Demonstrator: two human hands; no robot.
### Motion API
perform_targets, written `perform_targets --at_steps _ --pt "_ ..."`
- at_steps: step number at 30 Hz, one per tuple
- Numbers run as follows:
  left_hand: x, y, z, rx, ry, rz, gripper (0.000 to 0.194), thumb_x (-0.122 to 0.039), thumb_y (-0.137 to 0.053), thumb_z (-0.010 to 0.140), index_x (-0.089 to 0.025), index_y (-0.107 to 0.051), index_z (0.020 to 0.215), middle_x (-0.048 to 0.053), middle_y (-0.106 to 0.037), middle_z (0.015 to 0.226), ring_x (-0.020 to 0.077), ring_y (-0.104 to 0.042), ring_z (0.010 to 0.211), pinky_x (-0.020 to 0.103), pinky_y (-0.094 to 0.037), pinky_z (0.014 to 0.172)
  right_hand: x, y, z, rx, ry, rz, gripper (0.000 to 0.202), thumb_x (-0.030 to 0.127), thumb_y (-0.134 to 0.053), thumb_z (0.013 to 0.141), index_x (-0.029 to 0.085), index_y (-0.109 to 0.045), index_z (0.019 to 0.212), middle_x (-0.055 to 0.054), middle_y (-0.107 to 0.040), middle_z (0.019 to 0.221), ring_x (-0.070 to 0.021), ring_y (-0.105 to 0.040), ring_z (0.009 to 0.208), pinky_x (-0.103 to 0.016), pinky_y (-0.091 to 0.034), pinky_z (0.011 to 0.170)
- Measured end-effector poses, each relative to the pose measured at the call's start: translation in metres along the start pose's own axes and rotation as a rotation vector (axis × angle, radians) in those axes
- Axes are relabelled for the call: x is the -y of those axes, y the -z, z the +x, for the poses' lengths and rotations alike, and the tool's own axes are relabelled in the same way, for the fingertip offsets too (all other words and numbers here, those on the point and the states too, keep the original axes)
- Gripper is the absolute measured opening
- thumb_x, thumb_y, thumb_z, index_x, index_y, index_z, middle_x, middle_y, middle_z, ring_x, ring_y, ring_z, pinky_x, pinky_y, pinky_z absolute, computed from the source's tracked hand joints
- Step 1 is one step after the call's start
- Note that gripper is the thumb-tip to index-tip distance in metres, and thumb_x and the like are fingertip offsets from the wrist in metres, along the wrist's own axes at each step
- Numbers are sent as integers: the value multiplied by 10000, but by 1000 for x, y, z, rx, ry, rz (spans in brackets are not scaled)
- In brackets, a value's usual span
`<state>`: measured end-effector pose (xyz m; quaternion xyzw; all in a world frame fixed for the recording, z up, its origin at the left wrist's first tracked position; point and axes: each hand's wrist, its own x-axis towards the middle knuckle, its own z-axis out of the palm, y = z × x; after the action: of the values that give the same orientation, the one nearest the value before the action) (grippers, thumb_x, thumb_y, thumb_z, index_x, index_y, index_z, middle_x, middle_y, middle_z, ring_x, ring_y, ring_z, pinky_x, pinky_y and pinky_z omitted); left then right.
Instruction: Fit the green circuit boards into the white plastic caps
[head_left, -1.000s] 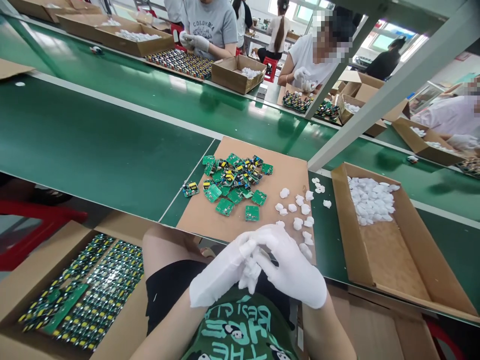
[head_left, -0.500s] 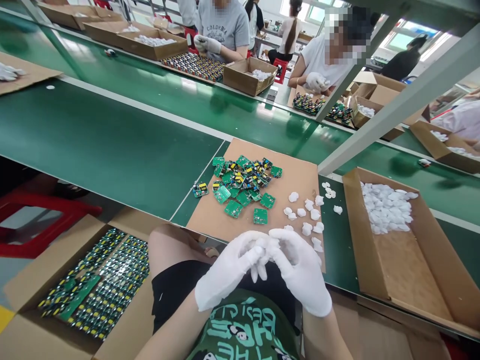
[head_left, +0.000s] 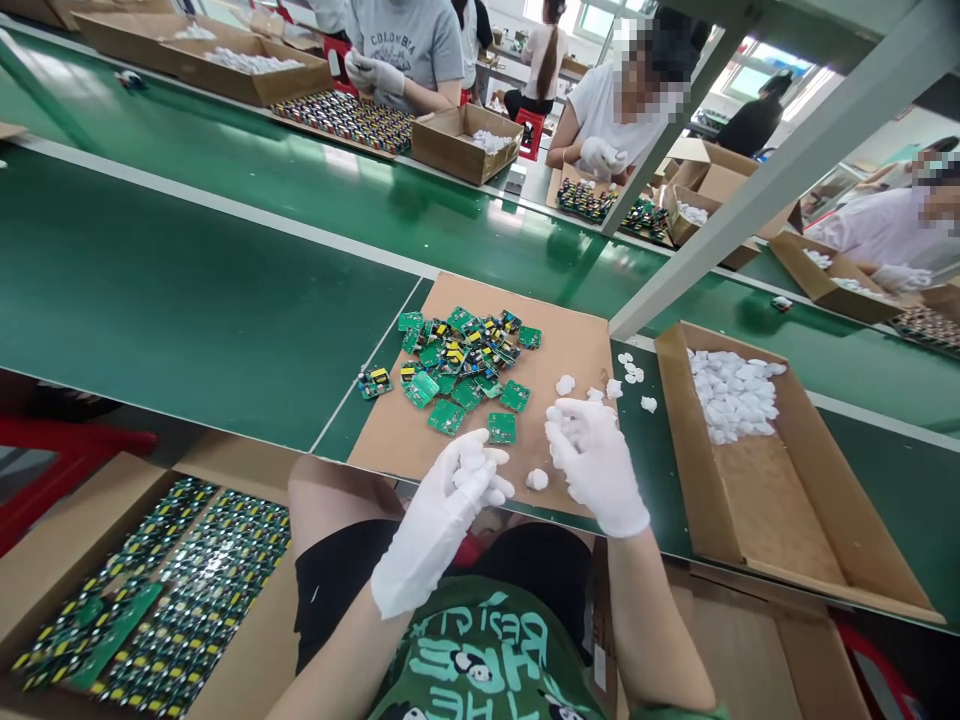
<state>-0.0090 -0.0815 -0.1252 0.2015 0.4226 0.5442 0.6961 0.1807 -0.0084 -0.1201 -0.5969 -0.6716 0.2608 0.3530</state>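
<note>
My left hand [head_left: 448, 505], in a white glove, is held over the near edge of the cardboard sheet [head_left: 480, 462]. Its fingers are curled together and closed; what is in them, white on white, I cannot make out. My right hand [head_left: 598, 468], gloved too, hovers low over the sheet's right side. Its fingers are bent, with the thumb apart from them, and nothing shows between. Small crumpled white pieces lie around it, one white piece [head_left: 537, 479] between the two hands. Beyond my left hand sits a heap of green circuit boards [head_left: 465, 360] with yellow and black parts.
A shallow cardboard box [head_left: 806, 500] holding white pieces [head_left: 735, 395] stands at right. Lower left, a deep carton [head_left: 56, 535] holds rows of circuit boards. A slanted metal post [head_left: 750, 190] rises beyond the sheet. Across the green conveyor [head_left: 315, 190], several gloved people sit with boards.
My hands, together before, have parted. My right hand moved forward and right over the white pieces; my left shifted slightly left. The view has swung slightly to the right.
</note>
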Motion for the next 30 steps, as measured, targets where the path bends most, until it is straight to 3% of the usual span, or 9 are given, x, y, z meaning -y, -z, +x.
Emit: perform_targets --at_steps 5,8,10,12,14,16,21,26,30 --pt "-2 8 -5 35 -34 217 571 -426 -635 940 -124 -476 1398 8 -667 747 120 -627 656 243 -511 680 -7 -15 4 119 131 -280 96 208 -603 860 226 -690 899 -70 -657 919 -231 -624 819 -400 -531 822" --pt "-3 13 -7 103 -39 254 602 -464 -639 919 -117 -479 1384 18 -658 812 87 -559 536 230 -449 534 4 -10 -4 85 171 -337 221 239 -602 894 215 -700 1091 -118 -657 1079 -282 -626 970 -445 -521 892" --pt "-4 13 -9 130 -28 278 654 -466 -670 892 -145 -446 1417 7 -648 822 66 -509 494 222 -418 499 17 -5 -12 130 270 -274 394 255 -578 934 219 -601 1326 -127 -642 1212 -294 -611 1099 -460 -509 963" --pt "-4 13 -11 147 -21 290 728 -449 -734 845 -181 -419 1444 -10 -641 802 60 -482 491 214 -413 499 32 -1 -21 318 420 -108 464 228 -542 965 268 -516 1427 -98 -621 1316 -272 -586 1203 -433 -497 1019" --pt "-4 13 -13 152 -9 275 777 -446 -783 804 -195 -416 1441 -26 -636 761 62 -477 483 207 -411 490 42 -1 -28 510 501 88 445 185 -513 984 322 -531 1407 -61 -628 1316 -235 -598 1197 -391 -509 1007" --pt "-5 15 -14 160 -8 232 773 -485 -771 809 -183 -413 1425 -38 -628 689 73 -489 457 202 -397 460 46 -5 -33 578 483 211 405 167 -535 981 340 -582 1344 -46 -657 1198 -211 -632 1086 -359 -538 934" --pt "-5 18 -12 163 -36 193 502 -539 -651 892 -145 -566 1190 -31 -611 622 108 -543 457 207 -398 433 42 -18 -41 462 312 268 306 176 -651 918 299 -647 1198 -32 -625 1025 -191 -634 938 -335 -549 842" --pt "4 4 -13 -60 -206 424 304 -482 -562 965 -190 -647 967 29 -680 779 153 -627 652 278 -503 617 36 -27 -56 323 159 248 168 224 -688 869 266 -636 1023 -44 -676 1128 -223 -664 1024 -347 -572 868" --pt "3 13 -13 -228 -325 564 306 -501 -536 970 -241 -698 963 88 -702 860 230 -656 846 388 -509 787 19 -54 -65 232 147 268 114 356 -681 864 300 -663 962 -2 -720 823 -206 -685 676 -300 -595 563"
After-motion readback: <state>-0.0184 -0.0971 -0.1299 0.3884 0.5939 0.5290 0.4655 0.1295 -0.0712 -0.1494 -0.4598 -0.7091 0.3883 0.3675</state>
